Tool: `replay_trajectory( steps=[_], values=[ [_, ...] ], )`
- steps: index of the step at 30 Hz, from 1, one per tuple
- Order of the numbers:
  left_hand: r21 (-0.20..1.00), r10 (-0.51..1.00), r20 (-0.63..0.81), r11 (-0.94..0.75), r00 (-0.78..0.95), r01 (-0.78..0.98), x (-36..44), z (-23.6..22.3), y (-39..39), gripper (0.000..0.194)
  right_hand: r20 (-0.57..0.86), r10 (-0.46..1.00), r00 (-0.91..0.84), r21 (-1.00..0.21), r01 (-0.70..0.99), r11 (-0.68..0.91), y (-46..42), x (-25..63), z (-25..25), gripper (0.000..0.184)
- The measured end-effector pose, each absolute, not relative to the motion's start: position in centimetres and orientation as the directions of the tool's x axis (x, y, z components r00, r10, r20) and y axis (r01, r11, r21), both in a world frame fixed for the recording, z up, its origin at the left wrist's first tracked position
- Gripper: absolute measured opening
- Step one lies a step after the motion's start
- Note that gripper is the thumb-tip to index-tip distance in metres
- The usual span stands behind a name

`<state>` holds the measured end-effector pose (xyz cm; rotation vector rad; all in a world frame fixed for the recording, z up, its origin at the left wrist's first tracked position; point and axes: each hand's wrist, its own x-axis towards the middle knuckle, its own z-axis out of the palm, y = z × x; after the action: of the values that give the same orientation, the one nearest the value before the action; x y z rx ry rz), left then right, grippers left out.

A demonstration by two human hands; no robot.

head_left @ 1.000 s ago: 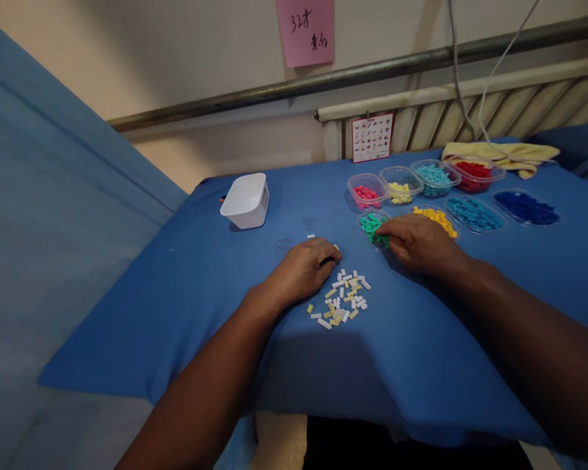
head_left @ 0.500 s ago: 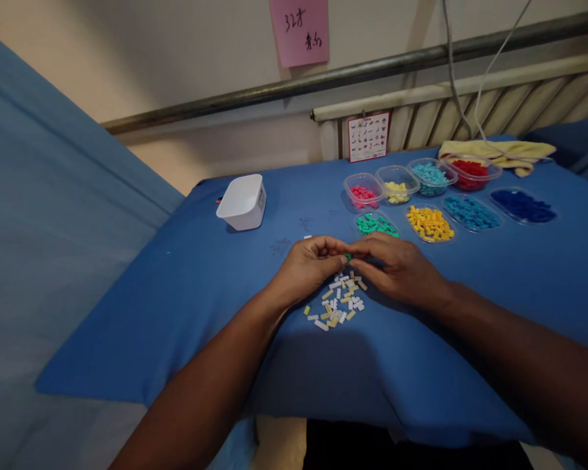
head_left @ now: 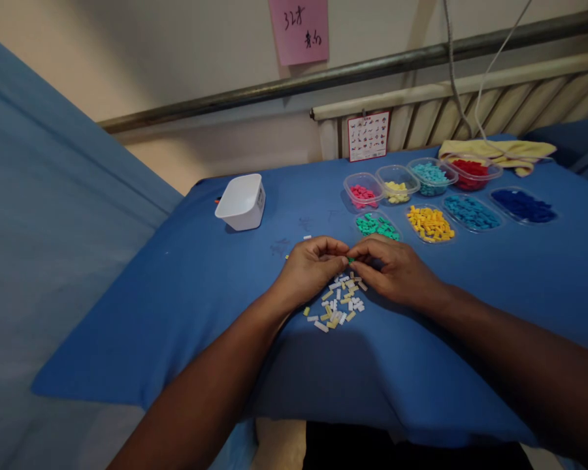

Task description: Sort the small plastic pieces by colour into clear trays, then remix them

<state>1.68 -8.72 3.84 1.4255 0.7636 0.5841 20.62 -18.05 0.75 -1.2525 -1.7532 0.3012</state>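
My left hand (head_left: 311,267) and my right hand (head_left: 394,271) meet fingertip to fingertip above the blue tablecloth (head_left: 186,307). Both are pinched on a small green brick (head_left: 350,260) held between them. Just below the fingers lies a loose pile of white and pale yellow bricks (head_left: 339,303). Behind my right hand stands a clear tub of green bricks (head_left: 376,225).
More clear tubs stand at the back right: pink (head_left: 363,191), pale yellow (head_left: 396,186), teal (head_left: 430,175), red (head_left: 472,170), yellow (head_left: 430,223), light blue (head_left: 472,212) and dark blue (head_left: 523,205). A white bowl (head_left: 242,202) sits back left. A yellow cloth (head_left: 500,151) lies by the radiator.
My right hand left the green tub and came to my left hand with a green brick. My left hand lifted off the table; both now pinch the brick together.
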Motion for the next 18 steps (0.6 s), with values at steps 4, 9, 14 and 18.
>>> replay_trajectory(
  steps=[4,9,14,18],
  values=[
    [0.99,0.742,-0.138,0.096,0.656,0.1,1.6,3.8,-8.8,0.031,0.554,0.832,-0.045,-0.655,0.594,0.468,-18.1,20.3,1.0,0.014],
    [0.993,0.771,-0.1,0.034,0.629,0.116,1.5,3.3,-8.4,0.028,0.554,0.832,-0.017,-0.639,0.632,0.439,-18.0,21.2,1.3,0.01],
    [0.991,0.796,-0.068,-0.018,0.602,0.135,1.6,3.1,-8.2,0.025,0.588,0.794,0.154,-0.505,0.836,0.212,-16.7,25.9,0.6,0.014],
    [0.985,0.771,-0.085,-0.03,0.632,0.168,1.8,3.1,-8.6,0.023,0.58,0.784,0.222,-0.453,0.888,0.084,-15.3,28.6,-0.8,0.021]
  ],
)
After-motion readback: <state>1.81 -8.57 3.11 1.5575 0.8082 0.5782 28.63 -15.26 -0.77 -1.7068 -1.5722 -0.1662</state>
